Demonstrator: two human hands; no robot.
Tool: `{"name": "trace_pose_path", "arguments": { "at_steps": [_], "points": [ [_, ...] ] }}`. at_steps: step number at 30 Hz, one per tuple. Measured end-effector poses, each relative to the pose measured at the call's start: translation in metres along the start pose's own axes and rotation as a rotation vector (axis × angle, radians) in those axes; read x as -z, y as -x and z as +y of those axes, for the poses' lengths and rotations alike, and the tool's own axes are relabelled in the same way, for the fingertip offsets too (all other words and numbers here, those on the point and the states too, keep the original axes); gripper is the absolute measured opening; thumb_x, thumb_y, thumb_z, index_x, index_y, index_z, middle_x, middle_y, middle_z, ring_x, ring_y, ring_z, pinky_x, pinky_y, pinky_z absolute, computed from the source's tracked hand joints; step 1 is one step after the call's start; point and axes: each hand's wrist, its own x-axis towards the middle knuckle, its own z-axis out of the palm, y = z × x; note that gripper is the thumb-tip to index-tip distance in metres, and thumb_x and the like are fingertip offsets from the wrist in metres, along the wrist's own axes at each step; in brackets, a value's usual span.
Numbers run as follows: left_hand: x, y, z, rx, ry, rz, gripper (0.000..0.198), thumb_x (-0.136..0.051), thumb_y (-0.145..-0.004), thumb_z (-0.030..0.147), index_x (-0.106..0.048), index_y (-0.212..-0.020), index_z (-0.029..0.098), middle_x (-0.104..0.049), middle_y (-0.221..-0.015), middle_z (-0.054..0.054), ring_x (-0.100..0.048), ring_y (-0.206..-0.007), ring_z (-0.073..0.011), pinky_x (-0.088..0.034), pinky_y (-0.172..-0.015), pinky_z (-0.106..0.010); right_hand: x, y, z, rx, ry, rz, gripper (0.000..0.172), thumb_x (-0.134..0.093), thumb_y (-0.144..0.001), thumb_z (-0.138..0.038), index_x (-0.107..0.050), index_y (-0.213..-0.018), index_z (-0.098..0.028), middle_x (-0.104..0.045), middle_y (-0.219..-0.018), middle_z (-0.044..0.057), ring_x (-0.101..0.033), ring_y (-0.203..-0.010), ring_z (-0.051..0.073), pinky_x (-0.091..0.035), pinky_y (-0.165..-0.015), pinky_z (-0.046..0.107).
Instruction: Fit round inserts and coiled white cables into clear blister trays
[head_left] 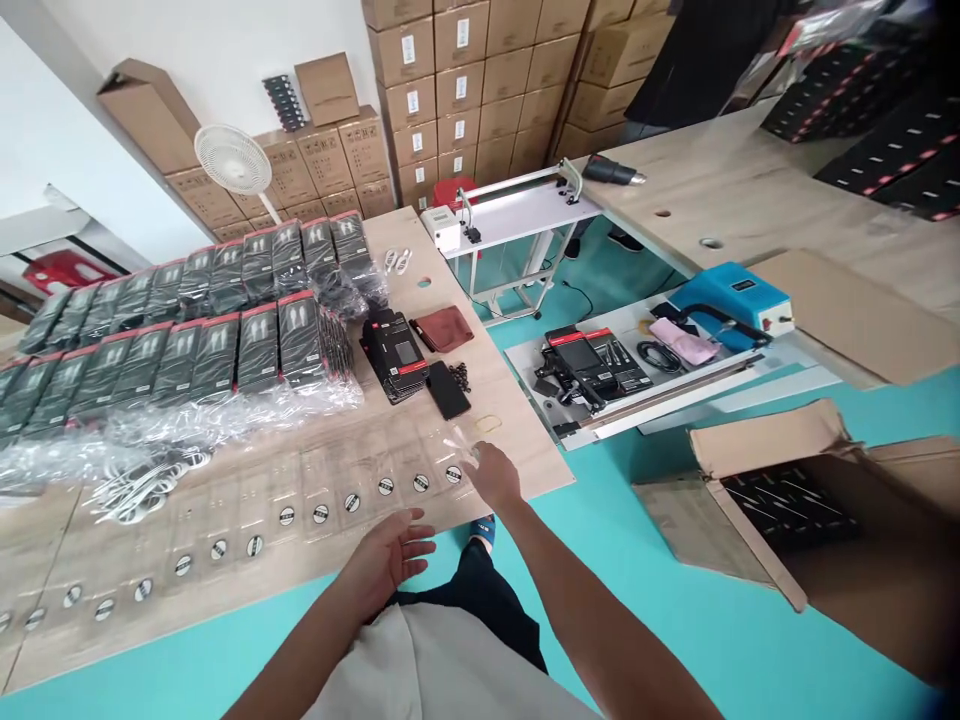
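My right hand (493,473) reaches to the near right end of the wooden table (525,455) and pinches the end of a clear plastic sleeve (459,443). A row of several clear sleeves with round black-and-white stickers (352,500) lies along the table's front. My left hand (390,555) hovers just off the table's front edge, fingers spread, holding nothing. Behind the sleeves sit a black phone-like slab (448,389) and a small stack of black and red packages (395,352).
Rows of wrapped black packages (187,320) and loose white cables (142,485) fill the left of the table. A heat sealer (731,300) stands on a white bench to the right. An open cardboard box (795,510) sits on the teal floor. Cartons are stacked at the back.
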Motion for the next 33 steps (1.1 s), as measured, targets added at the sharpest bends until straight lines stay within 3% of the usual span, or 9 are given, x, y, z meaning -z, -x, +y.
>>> {"name": "trace_pose_path", "arguments": {
  "at_steps": [3, 6, 9, 12, 15, 19, 24, 29, 33],
  "points": [
    [-0.005, -0.013, 0.009, -0.072, 0.003, 0.0, 0.033, -0.069, -0.082, 0.035, -0.06, -0.106, 0.014, -0.069, -0.097, -0.013, -0.068, -0.082, -0.0183, -0.051, -0.068, -0.027, -0.007, -0.004, -0.005, 0.032, 0.137, -0.03, 0.023, -0.059, -0.086, -0.028, -0.059, -0.107, -0.017, -0.068, -0.108, 0.013, -0.063, -0.097, 0.025, -0.039, -0.072, 0.03],
    [-0.01, -0.027, 0.025, -0.151, -0.017, 0.098, 0.027, -0.071, -0.079, 0.024, -0.061, -0.102, 0.015, -0.068, -0.097, -0.012, -0.067, -0.087, -0.0174, -0.051, -0.073, -0.026, -0.002, 0.002, -0.015, 0.009, 0.175, 0.002, 0.018, -0.053, -0.089, -0.021, -0.059, -0.105, -0.018, -0.07, -0.099, 0.012, -0.065, -0.09, 0.024, -0.036, -0.067, 0.029],
    [-0.017, -0.039, 0.042, -0.26, -0.036, 0.191, 0.043, -0.076, -0.072, 0.014, -0.059, -0.11, 0.02, -0.065, -0.111, -0.01, -0.063, -0.101, -0.0166, -0.048, -0.079, -0.023, 0.014, 0.018, -0.029, 0.012, 0.187, 0.078, 0.018, -0.051, -0.088, -0.02, -0.059, -0.105, -0.02, -0.071, -0.093, 0.009, -0.065, -0.085, 0.022, -0.034, -0.065, 0.028],
    [-0.026, -0.044, 0.06, -0.328, 0.028, 0.091, 0.073, -0.081, -0.064, 0.009, -0.05, -0.126, 0.03, -0.058, -0.127, -0.008, -0.061, -0.11, -0.0187, -0.049, -0.083, -0.025, 0.028, 0.037, -0.055, 0.068, 0.166, 0.184, 0.015, -0.05, -0.087, -0.022, -0.059, -0.099, -0.021, -0.07, -0.088, 0.007, -0.064, -0.08, 0.021, -0.032, -0.063, 0.028],
    [-0.027, -0.043, 0.076, -0.405, 0.112, -0.076, 0.086, -0.08, -0.064, 0.009, -0.038, -0.135, 0.033, -0.063, -0.12, -0.007, -0.067, -0.098, -0.0192, -0.051, -0.083, -0.031, 0.036, 0.054, -0.084, 0.132, 0.087, 0.225, 0.01, -0.051, -0.087, -0.026, -0.059, -0.09, -0.022, -0.068, -0.083, 0.005, -0.062, -0.077, 0.02, -0.034, -0.063, 0.027],
    [-0.016, -0.038, 0.089, -0.496, 0.169, -0.124, 0.067, -0.077, -0.065, 0.006, -0.048, -0.122, 0.024, -0.069, -0.095, -0.004, -0.069, -0.088, -0.0168, -0.052, -0.084, -0.03, 0.04, 0.065, -0.102, 0.121, -0.249, 0.16, 0.023, -0.045, -0.091, -0.044, -0.056, -0.09, -0.023, -0.063, -0.074, 0.001, -0.061, -0.066, 0.017, -0.04, -0.059, 0.026],
    [-0.006, -0.034, 0.089, -0.466, 0.225, -0.163, 0.041, -0.076, -0.061, 0.002, -0.057, -0.094, 0.019, -0.069, -0.096, -0.005, -0.067, -0.09, -0.0155, -0.052, -0.084, -0.03, 0.034, 0.065, -0.113, 0.043, -0.609, 0.053, 0.026, -0.043, -0.089, -0.047, -0.053, -0.085, -0.023, -0.059, -0.07, -0.002, -0.061, -0.054, 0.014, -0.046, -0.051, 0.026],
    [-0.009, -0.03, 0.089, -0.457, 0.279, -0.197, 0.04, -0.075, -0.058, 0.003, -0.058, -0.091, 0.019, -0.066, -0.087, 0.0, -0.064, -0.078, -0.0117, -0.052, -0.076, -0.028, 0.02, 0.059, -0.138, 0.059, -0.588, 0.075, 0.026, -0.048, -0.087, -0.044, -0.053, -0.075, -0.021, -0.06, -0.064, -0.001, -0.062, -0.052, 0.014, -0.047, -0.052, 0.025],
    [-0.01, -0.027, 0.095, -0.5, 0.239, -0.236, 0.031, -0.078, -0.062, 0.021, -0.055, -0.082, 0.019, -0.062, -0.072, 0.002, -0.058, -0.057, -0.0116, -0.047, -0.052, -0.024, 0.015, 0.053, -0.152, 0.106, -0.499, 0.045, 0.028, -0.047, -0.088, -0.043, -0.055, -0.072, -0.022, -0.063, -0.064, 0.0, -0.062, -0.049, 0.014, -0.046, -0.051, 0.025]
  ]
}}
